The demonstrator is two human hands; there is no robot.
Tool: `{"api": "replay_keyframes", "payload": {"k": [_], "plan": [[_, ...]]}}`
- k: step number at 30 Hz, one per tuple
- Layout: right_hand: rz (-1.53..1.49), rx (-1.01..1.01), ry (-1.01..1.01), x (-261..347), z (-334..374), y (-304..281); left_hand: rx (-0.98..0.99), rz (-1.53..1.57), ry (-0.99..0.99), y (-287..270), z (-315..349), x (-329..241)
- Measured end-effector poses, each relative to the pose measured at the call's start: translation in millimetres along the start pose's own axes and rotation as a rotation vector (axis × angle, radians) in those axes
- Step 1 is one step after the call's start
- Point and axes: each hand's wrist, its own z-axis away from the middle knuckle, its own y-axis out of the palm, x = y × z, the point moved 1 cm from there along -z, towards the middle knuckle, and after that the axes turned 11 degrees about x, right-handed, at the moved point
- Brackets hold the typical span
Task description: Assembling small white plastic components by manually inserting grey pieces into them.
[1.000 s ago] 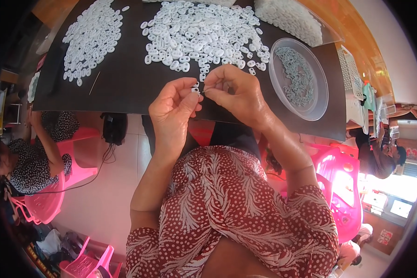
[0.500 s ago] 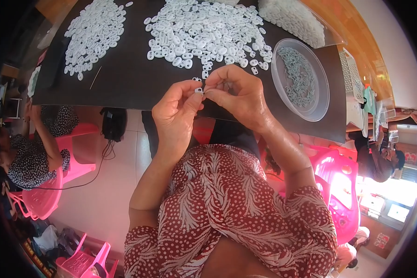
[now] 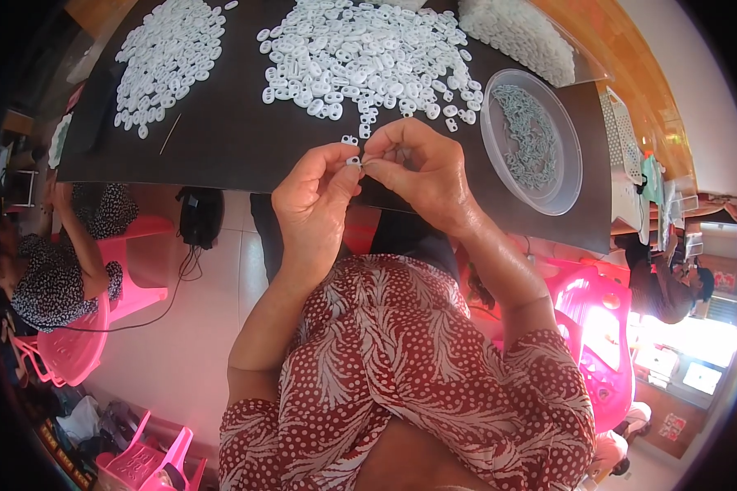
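Observation:
My left hand (image 3: 313, 203) is closed in a pinch over the table's near edge, with a small white oval plastic piece (image 3: 353, 161) between thumb and fingertips. A dark hole shows in that piece. My right hand (image 3: 427, 172) meets it from the right, thumb and forefinger pressed together against the piece's side. Whatever those fingertips hold is too small to make out. Another white piece (image 3: 350, 140) shows just beyond my left forefinger. A short trail of similar pieces (image 3: 365, 121) runs from my hands to a large heap (image 3: 360, 57) of them.
On the dark table (image 3: 221, 159), a second white heap (image 3: 172, 61) lies at the left, near a thin stick (image 3: 170, 133). A round clear tub (image 3: 576, 176) holds small grey-green pieces (image 3: 526, 139). Behind it stands a filled clear box (image 3: 520, 37). Someone sits at the left on a pink chair (image 3: 143, 282).
Both hands keep nearly the same pinched pose around the white piece. The view has shifted very slightly; nothing has been put down or picked up.

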Motion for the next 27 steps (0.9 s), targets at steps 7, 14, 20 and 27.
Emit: {"api": "replay_keyframes", "payload": {"k": [7,14,20,27], "plan": [[-0.042,-0.007,0.003,-1.6,0.7,2.0,-0.012,-0.029,0.012,2.2,0.5,0.4],[-0.067,-0.001,0.042,-3.0,3.6,4.0,-0.037,-0.37,0.239,3.5,2.5,9.0],[-0.145,0.049,0.087,-4.5,3.9,4.1,-0.07,-0.169,0.104,2.9,3.8,6.8],[-0.096,0.037,0.006,-4.8,3.3,4.7,-0.054,0.004,0.03,-1.0,3.7,5.1]]}}
